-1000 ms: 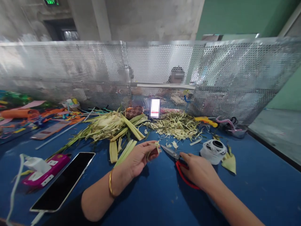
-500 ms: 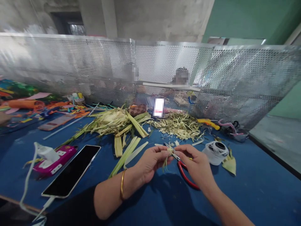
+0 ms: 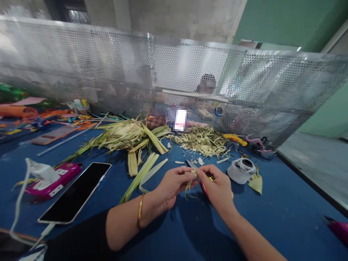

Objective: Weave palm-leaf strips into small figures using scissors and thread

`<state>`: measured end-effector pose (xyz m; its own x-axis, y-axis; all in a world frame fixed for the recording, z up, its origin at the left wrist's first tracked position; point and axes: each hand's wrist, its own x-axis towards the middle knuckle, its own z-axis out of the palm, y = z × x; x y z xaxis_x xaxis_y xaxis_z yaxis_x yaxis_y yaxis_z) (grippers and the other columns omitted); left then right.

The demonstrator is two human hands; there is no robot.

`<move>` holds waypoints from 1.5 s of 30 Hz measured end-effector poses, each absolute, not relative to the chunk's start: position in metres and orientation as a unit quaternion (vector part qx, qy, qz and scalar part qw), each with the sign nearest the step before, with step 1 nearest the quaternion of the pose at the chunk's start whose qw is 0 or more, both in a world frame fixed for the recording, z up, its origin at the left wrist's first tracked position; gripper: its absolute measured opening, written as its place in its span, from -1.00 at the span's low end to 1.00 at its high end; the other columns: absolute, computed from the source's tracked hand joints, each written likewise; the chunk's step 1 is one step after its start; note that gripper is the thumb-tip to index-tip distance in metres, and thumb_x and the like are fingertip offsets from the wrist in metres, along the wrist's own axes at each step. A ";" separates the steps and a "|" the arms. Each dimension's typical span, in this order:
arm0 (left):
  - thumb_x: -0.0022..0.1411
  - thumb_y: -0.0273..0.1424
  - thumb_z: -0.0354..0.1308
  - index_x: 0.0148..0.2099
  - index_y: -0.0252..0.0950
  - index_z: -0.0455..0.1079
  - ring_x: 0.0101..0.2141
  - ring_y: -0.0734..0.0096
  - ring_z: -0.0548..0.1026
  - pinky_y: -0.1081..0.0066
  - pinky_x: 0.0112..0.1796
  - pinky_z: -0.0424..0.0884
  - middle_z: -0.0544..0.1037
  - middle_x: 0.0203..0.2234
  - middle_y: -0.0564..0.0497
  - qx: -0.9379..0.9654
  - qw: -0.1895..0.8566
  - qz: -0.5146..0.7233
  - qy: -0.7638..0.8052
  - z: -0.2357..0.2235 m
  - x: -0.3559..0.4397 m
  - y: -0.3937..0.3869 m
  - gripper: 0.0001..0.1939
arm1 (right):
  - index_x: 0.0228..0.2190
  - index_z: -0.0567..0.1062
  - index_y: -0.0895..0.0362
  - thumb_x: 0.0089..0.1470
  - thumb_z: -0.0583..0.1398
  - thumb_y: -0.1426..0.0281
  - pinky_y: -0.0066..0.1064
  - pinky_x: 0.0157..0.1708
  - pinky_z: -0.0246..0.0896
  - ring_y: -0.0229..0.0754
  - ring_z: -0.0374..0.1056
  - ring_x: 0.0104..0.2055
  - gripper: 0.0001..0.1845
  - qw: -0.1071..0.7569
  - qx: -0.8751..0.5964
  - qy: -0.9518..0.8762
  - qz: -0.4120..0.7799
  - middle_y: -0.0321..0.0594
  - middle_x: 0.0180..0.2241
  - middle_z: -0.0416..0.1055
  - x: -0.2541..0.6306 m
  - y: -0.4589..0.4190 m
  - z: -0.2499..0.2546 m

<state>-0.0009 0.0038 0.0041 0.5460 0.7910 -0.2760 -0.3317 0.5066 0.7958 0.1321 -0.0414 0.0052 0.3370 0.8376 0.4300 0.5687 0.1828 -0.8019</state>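
Observation:
My left hand (image 3: 174,185) pinches a small piece of pale green corn husk (image 3: 193,173), with thin strips dangling below the fingers. My right hand (image 3: 217,186) is closed at the same piece, its thumb and fingertips meeting it from the right. Scissors with red handles (image 3: 204,189) lie on the table behind my right hand, largely hidden by it; their blade tips show beyond the fingertips. Left of my left hand lie longer green husk strips (image 3: 141,177). A spool of white string (image 3: 241,171) stands to the right of my right hand.
Behind the hands lie a heap of husks (image 3: 119,136) and a pile of shredded husk (image 3: 203,141). A phone (image 3: 77,194) and a magenta power strip (image 3: 54,181) with a cable are at left. A perforated metal screen (image 3: 108,72) borders the back, with a person beyond it.
My right hand has left the scissors on the table and moved left to the husk piece in my left hand. Over the last half second both hands stay together there; the view shifts slightly.

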 end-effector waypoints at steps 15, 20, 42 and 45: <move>-0.25 -0.50 0.46 -0.35 -0.40 0.49 -0.45 0.47 0.53 0.49 -0.29 0.43 0.57 -0.48 -0.03 0.333 0.808 0.364 0.321 0.006 0.001 0.004 -0.67 | -0.49 0.51 0.13 0.01 0.18 0.13 -0.37 -0.36 0.19 -0.15 0.32 -0.41 -0.68 0.534 -0.632 -0.522 0.206 -0.23 -0.50 0.46 0.141 -0.039 0.003; -0.24 -0.46 0.46 -0.33 -0.38 0.50 -0.41 0.46 0.53 0.50 -0.30 0.40 0.58 -0.43 -0.04 0.344 0.790 0.368 0.349 0.003 0.000 0.008 -0.66 | -0.40 0.52 0.13 -0.03 0.21 0.09 -0.36 -0.33 0.21 -0.14 0.35 -0.36 -0.66 0.520 -0.617 -0.530 0.262 -0.21 -0.43 0.49 0.151 -0.040 0.005; -0.27 -0.46 0.48 -0.43 -0.37 0.46 -0.53 0.54 0.47 0.51 -0.34 0.44 0.51 -0.56 0.06 0.326 0.794 0.375 0.352 0.006 0.002 0.006 -0.69 | -0.52 0.49 0.13 0.00 0.17 0.20 -0.42 -0.45 0.19 -0.21 0.29 -0.49 -0.73 0.499 -0.614 -0.570 0.222 -0.27 -0.58 0.43 0.145 -0.040 0.005; -0.23 -0.47 0.46 -0.42 -0.37 0.46 -0.51 0.53 0.47 0.52 -0.35 0.44 0.52 -0.54 0.05 0.313 0.790 0.388 0.357 0.004 0.003 0.006 -0.73 | -0.48 0.49 0.13 -0.05 0.21 0.18 -0.40 -0.40 0.22 -0.20 0.32 -0.45 -0.74 0.503 -0.608 -0.560 0.251 -0.26 -0.51 0.46 0.145 -0.039 0.002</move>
